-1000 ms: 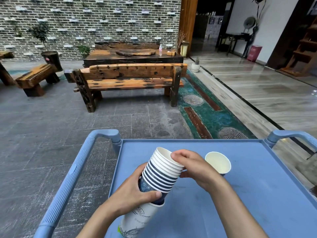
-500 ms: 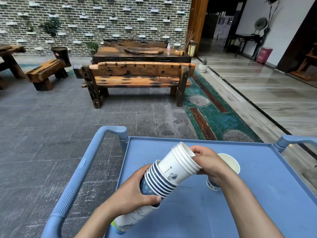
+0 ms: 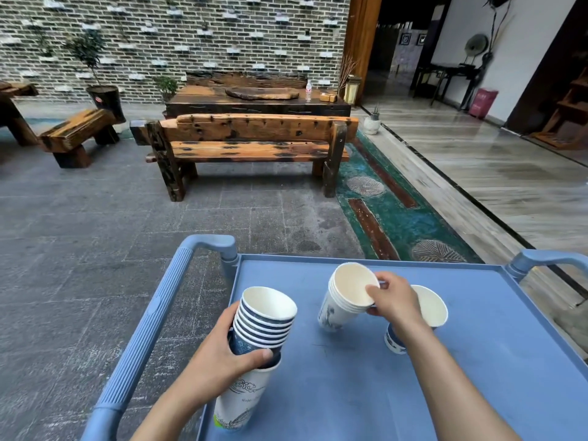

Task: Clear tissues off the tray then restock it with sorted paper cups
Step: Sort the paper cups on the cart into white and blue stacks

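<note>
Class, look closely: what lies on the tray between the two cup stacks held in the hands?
Head view: only bare blue tray between the dark-rimmed stack and white stack.

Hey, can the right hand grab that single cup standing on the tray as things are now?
Probably not yet. The right hand is full with the white cups. The single cup stands just behind that wrist, nothing over it, so once the hand is free it looks easy.

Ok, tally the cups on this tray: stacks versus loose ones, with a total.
Stacks: 2, the blue stack in the left hand and the white stack in the right hand
Loose cups: 1, the cup standing on the tray
Total: 3
</note>
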The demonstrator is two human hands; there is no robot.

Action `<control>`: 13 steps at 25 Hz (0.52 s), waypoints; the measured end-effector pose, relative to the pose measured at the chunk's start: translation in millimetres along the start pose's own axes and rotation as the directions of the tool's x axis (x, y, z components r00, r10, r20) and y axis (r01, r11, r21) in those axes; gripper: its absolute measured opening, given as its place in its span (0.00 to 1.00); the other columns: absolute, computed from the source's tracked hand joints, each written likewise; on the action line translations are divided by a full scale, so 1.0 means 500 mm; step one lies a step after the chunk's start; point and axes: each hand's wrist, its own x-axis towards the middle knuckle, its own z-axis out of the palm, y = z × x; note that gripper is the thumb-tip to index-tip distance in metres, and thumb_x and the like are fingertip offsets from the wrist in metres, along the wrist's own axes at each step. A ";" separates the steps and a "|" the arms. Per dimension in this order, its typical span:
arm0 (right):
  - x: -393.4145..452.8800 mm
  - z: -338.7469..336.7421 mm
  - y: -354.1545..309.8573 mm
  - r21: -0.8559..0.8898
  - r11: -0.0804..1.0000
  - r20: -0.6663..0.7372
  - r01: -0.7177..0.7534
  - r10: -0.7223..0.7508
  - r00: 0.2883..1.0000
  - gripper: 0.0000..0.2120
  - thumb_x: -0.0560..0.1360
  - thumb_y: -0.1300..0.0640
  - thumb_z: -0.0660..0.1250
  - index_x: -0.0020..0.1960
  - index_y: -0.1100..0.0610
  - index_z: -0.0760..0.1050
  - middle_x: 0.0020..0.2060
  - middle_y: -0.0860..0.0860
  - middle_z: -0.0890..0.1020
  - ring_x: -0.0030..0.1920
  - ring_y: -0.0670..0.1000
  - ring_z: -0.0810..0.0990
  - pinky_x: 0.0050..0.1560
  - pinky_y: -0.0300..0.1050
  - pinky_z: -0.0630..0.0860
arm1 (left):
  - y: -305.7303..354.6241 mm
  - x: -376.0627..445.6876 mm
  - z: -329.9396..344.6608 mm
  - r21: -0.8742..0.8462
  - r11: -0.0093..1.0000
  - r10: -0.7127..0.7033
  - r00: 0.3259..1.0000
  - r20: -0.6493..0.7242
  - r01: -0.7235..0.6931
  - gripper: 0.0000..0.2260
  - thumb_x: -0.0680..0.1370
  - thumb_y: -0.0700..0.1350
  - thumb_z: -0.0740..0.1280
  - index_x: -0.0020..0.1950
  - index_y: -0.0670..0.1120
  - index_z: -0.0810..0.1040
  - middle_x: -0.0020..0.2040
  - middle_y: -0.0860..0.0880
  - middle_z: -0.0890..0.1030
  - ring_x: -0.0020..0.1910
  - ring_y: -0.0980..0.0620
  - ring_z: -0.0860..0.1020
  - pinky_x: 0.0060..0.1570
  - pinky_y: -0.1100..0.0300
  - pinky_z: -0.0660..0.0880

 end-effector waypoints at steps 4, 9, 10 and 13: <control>-0.005 0.060 0.041 -0.230 0.973 0.010 -0.010 0.013 1.000 0.10 0.70 0.58 0.62 0.49 0.51 0.78 0.45 0.52 0.84 0.38 0.57 0.84 0.46 0.53 0.79 | 0.002 -0.003 0.001 0.003 1.000 0.009 1.000 0.001 -0.009 0.38 0.59 0.59 0.81 0.65 0.66 0.68 0.63 0.61 0.78 0.63 0.60 0.76 0.63 0.53 0.71; -0.008 0.060 0.039 -0.338 0.941 0.013 -0.002 0.006 1.000 0.17 0.75 0.47 0.59 0.58 0.55 0.76 0.55 0.56 0.81 0.55 0.59 0.78 0.53 0.49 0.72 | 0.009 -0.004 0.005 -0.034 0.999 0.008 1.000 0.008 -0.007 0.36 0.60 0.55 0.81 0.64 0.66 0.69 0.63 0.60 0.79 0.63 0.59 0.76 0.62 0.56 0.70; -0.014 0.055 0.031 -0.353 0.936 -0.006 0.014 -0.017 1.000 0.19 0.76 0.46 0.59 0.62 0.56 0.74 0.59 0.58 0.78 0.60 0.59 0.74 0.57 0.50 0.69 | 0.011 -0.003 0.007 -0.047 0.999 0.010 1.000 0.011 -0.010 0.35 0.61 0.54 0.81 0.64 0.66 0.69 0.63 0.59 0.79 0.63 0.59 0.76 0.62 0.57 0.70; -0.039 0.038 -0.015 -0.349 0.927 -0.112 0.140 -0.190 0.975 0.18 0.75 0.46 0.61 0.60 0.54 0.75 0.60 0.57 0.76 0.63 0.58 0.69 0.62 0.50 0.63 | 0.021 0.000 0.016 -0.084 0.996 0.014 0.999 0.035 -0.011 0.35 0.63 0.52 0.79 0.66 0.62 0.68 0.63 0.61 0.79 0.63 0.60 0.76 0.60 0.66 0.71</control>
